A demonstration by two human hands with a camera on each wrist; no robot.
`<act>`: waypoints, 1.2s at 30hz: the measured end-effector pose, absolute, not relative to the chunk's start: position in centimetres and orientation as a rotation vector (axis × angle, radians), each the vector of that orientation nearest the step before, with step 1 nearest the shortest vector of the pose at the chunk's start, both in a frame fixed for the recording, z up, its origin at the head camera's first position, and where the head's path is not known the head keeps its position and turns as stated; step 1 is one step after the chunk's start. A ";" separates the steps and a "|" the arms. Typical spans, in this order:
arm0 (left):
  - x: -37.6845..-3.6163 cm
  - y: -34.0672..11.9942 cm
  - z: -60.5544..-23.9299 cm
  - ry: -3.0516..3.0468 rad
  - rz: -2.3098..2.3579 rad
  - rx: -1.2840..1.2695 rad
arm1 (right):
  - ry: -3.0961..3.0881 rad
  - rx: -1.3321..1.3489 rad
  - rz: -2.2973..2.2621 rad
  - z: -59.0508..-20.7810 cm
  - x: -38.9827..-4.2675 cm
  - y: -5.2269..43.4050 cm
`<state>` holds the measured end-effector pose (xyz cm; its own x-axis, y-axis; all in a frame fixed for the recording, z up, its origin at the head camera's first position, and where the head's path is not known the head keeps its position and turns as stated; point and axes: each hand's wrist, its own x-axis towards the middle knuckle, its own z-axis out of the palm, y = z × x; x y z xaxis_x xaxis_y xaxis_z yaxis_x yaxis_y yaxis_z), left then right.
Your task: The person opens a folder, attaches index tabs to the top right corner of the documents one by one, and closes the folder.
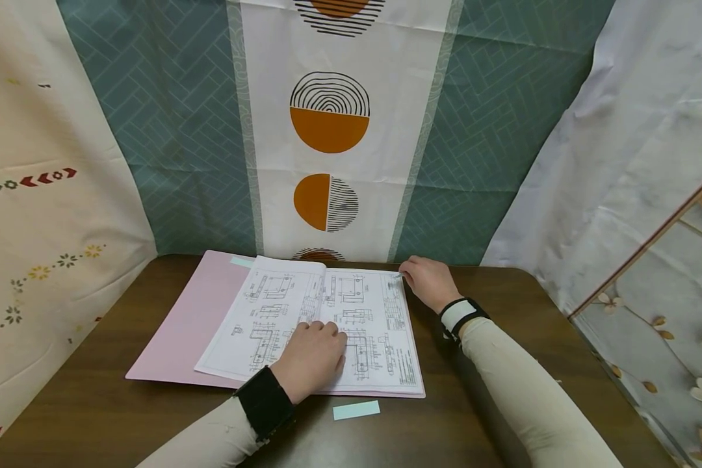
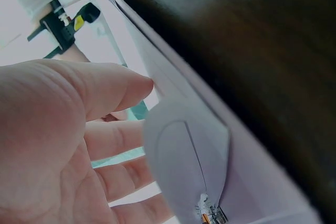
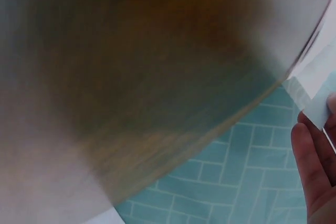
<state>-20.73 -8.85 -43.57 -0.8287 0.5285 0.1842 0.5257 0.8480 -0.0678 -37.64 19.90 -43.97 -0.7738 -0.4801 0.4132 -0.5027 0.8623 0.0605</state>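
A booklet of technical drawings (image 1: 289, 286) lies spread on the table inside a pink folder (image 1: 193, 325). On its lower middle, near the fold, my left hand (image 1: 312, 357) rests with relaxed fingers. The left wrist view shows the thumb (image 2: 126, 85) beside the curved paper, with the other fingers extended. At the top right corner of the right page, my right hand (image 1: 429, 281) pinches a pale blue paper strip (image 3: 318, 106) between thumb and fingers. Part of that strip overlaps the page corner in the head view.
Another pale blue strip (image 1: 355, 410) lies on the brown table (image 1: 93, 416) just below the folder. A further pale blue strip (image 1: 242, 261) shows at the pink folder's top edge. Patterned cloth (image 1: 480, 130) hangs behind the table and along both sides.
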 end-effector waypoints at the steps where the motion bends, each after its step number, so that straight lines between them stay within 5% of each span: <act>1: -20.7 -8.8 -43.6 -2.828 0.021 -0.816 | -2.615 0.727 0.050 -44.0 -37.7 19.9; 36: -20.7 -8.8 -43.7 -2.814 -0.100 -0.816 | -2.659 0.816 -0.245 -44.5 -38.6 19.6</act>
<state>-20.69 -8.79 -43.67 -0.8247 0.5216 0.2185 0.5358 0.8443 0.0066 -38.58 19.60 -44.52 -0.7741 -0.5698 0.2760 -0.5098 0.8195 0.2618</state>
